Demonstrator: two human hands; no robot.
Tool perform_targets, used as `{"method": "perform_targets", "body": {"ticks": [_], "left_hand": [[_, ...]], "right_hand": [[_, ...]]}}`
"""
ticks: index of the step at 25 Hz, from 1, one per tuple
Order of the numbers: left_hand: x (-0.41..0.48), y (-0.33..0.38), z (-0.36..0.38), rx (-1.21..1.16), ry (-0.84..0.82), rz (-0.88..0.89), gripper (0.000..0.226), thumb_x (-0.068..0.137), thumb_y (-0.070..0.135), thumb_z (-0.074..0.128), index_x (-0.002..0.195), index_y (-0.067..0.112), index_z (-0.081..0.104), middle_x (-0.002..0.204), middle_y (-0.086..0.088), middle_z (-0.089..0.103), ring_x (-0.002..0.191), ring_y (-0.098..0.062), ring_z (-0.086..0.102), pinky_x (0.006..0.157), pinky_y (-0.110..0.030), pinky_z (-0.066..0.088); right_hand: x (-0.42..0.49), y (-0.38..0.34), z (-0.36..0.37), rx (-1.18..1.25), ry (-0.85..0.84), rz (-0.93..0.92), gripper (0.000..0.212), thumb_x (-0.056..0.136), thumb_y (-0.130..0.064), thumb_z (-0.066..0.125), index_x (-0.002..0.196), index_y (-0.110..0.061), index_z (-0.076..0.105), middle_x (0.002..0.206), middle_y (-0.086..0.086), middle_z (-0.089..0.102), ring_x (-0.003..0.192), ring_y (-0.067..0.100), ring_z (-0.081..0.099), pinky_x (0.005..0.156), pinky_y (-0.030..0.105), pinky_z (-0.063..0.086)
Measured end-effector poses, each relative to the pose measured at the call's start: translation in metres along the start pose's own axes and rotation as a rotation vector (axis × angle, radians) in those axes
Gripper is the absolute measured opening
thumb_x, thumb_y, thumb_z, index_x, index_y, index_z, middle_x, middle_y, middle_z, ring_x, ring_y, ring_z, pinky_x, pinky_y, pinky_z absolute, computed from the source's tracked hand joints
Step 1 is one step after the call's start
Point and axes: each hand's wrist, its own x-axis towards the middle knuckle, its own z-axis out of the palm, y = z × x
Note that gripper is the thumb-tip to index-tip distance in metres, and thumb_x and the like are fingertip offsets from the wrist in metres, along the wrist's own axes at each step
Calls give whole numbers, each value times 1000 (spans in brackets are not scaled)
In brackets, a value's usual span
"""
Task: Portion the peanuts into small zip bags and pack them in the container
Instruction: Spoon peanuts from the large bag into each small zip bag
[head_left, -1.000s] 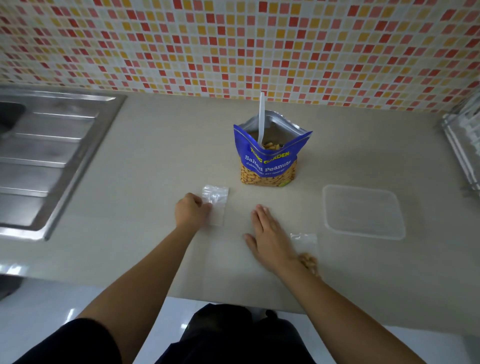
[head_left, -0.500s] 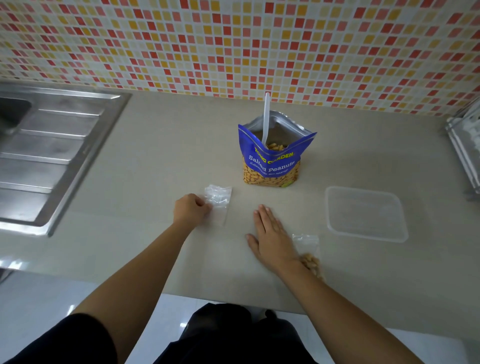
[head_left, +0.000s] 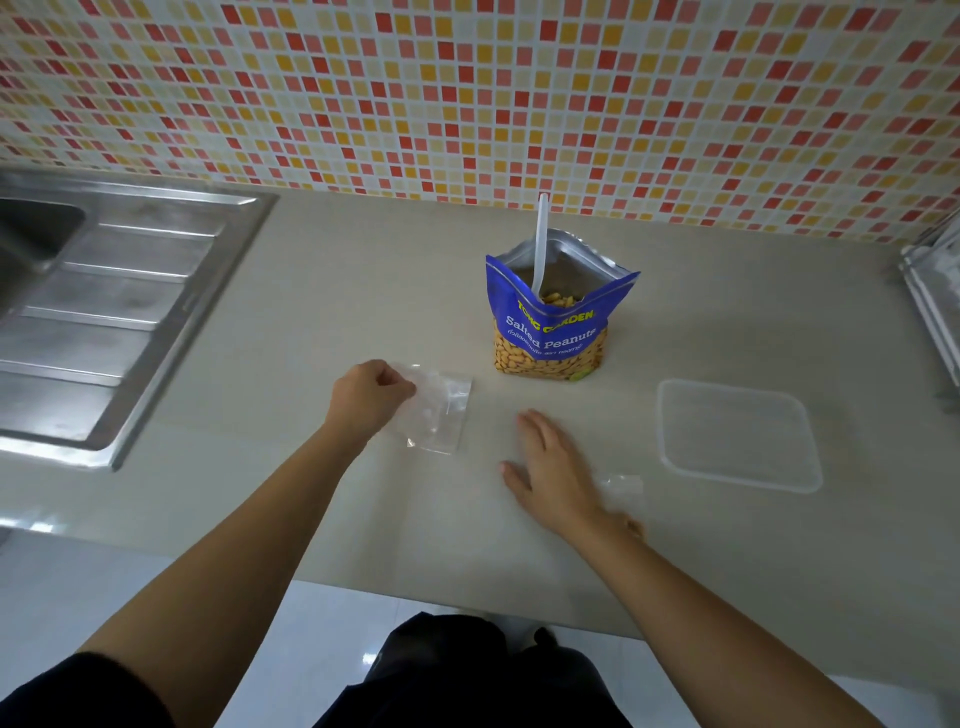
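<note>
A mosaic wall (head_left: 467, 93) of small red, orange, yellow and white tiles runs along the far edge of the beige table (head_left: 363, 291). A steel sink (head_left: 104, 312) with a ribbed drainboard is set into the table's left end. A metal rack (head_left: 935, 301) shows at the right edge. Below the near edge lies glossy white floor (head_left: 322, 634), catching bright reflections.

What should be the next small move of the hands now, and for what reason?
Probably the right hand, which lies flat on the counter, should go to the empty zip bag and help pull its mouth open. The left hand pinches that bag's edge, the bag lies flat with no peanuts in it, and the spoon stands ready in the open peanut pack.
</note>
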Motion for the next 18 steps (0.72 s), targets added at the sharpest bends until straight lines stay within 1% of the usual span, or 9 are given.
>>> {"method": "perform_targets", "body": {"ticks": [1, 3, 5, 6, 7, 10, 12, 15, 18], "left_hand": [[-5, 9, -7, -46, -28, 44, 10, 78, 14, 65, 71, 12, 59, 70, 1, 61, 69, -16, 54, 58, -20, 40], [-17, 32, -20, -195, -101, 125, 11, 77, 10, 68, 73, 13, 58, 69, -3, 65, 67, -18, 61, 62, -24, 46], [-27, 58, -32, -248, -141, 215, 12, 78, 10, 70, 81, 13, 59, 67, -4, 68, 66, -17, 64, 64, -25, 49], [-31, 72, -36, -234, -162, 267, 14, 78, 11, 71, 86, 13, 60, 66, -3, 69, 65, -15, 65, 63, -23, 50], [-35, 85, -39, -210, -187, 319, 15, 78, 12, 72, 88, 14, 60, 65, 0, 69, 64, -13, 65, 62, -21, 50], [-41, 116, -40, -112, -248, 429, 17, 78, 13, 72, 83, 19, 57, 61, 4, 70, 62, -10, 63, 61, -23, 47], [-42, 128, -38, -37, -259, 468, 24, 77, 13, 73, 79, 19, 50, 65, 1, 72, 63, -12, 63, 61, -24, 47], [-40, 141, -36, -8, -310, 509, 32, 77, 11, 73, 78, 19, 42, 72, -4, 73, 64, -14, 65, 62, -24, 50], [-36, 148, -36, -18, -390, 547, 35, 76, 10, 74, 80, 18, 40, 76, -8, 74, 63, -10, 65, 65, -23, 52]], "right_hand": [[4, -9, -16, 142, 68, 2, 52, 85, -34, 49, 125, -2, 52, 124, 16, 57, 115, 30, 54, 99, 37, 44], [14, -29, -58, 379, 240, -15, 34, 86, -32, 54, 109, -9, 62, 103, 3, 66, 94, 14, 61, 85, 31, 51], [26, -44, -104, 573, 340, 1, 15, 87, -25, 61, 96, -14, 65, 89, -7, 67, 79, 1, 61, 73, 18, 50], [32, -50, -126, 672, 314, 33, 11, 87, -22, 63, 96, -16, 65, 87, -10, 67, 77, -2, 61, 71, 13, 48], [38, -54, -147, 756, 256, 63, 14, 87, -20, 64, 100, -17, 65, 90, -11, 67, 79, -4, 62, 73, 10, 47], [56, -53, -186, 837, 59, 117, 29, 82, -31, 66, 110, -22, 63, 103, -6, 68, 94, 4, 65, 87, 18, 49], [62, -50, -200, 796, 5, 141, 30, 78, -33, 70, 107, -25, 65, 101, -4, 69, 92, 6, 66, 89, 23, 50], [66, -45, -214, 736, -47, 156, 26, 77, -26, 73, 102, -28, 67, 93, -6, 71, 87, 4, 67, 86, 23, 51], [66, -43, -220, 791, -111, 178, 24, 79, -11, 71, 96, -28, 67, 88, -3, 72, 82, 8, 67, 76, 21, 51]]}}
